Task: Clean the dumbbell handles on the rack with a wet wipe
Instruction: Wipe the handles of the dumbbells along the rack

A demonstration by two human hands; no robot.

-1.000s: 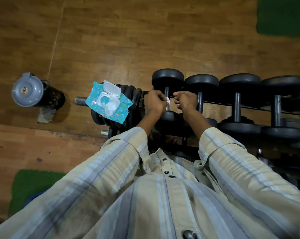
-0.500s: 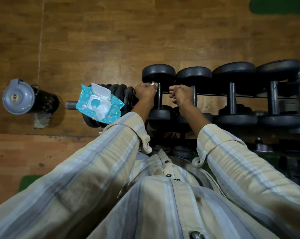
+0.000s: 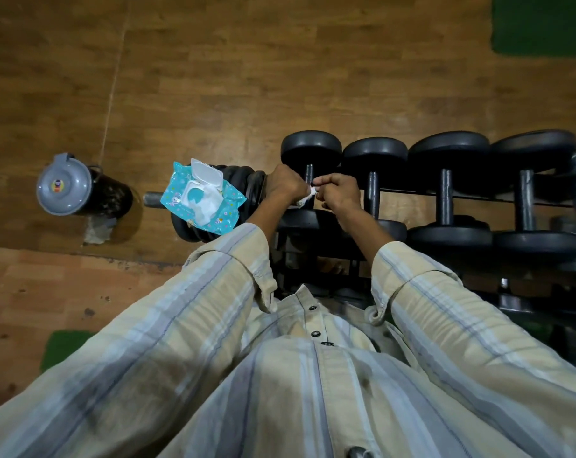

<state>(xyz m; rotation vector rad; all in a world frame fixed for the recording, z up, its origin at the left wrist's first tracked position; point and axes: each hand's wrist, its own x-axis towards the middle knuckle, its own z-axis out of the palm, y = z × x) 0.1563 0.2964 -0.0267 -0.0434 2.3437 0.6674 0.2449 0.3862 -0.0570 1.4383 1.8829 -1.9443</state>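
Note:
Several black dumbbells lie side by side on a dark rack [image 3: 422, 192]. My left hand [image 3: 285, 186] and my right hand [image 3: 338, 190] are both curled at the handle [image 3: 309, 173] of the leftmost dumbbell [image 3: 310, 150]. Between them they pinch a small white wet wipe [image 3: 308, 196], which hangs beside that handle. Most of the handle's lower part is hidden behind my hands. The second dumbbell's handle [image 3: 373, 193] stands just right of my right hand.
A teal wet-wipe pack [image 3: 202, 198] with its white lid flipped open rests on a stack of weight plates [image 3: 243, 183] left of the rack. A black flask with a grey lid [image 3: 65, 185] stands on the wooden floor farther left. Green mats lie at top right and bottom left.
Half a second ago my hands were apart, the left at the handle's top with the wipe. Now they have come together lower, with the wipe stretched between them.

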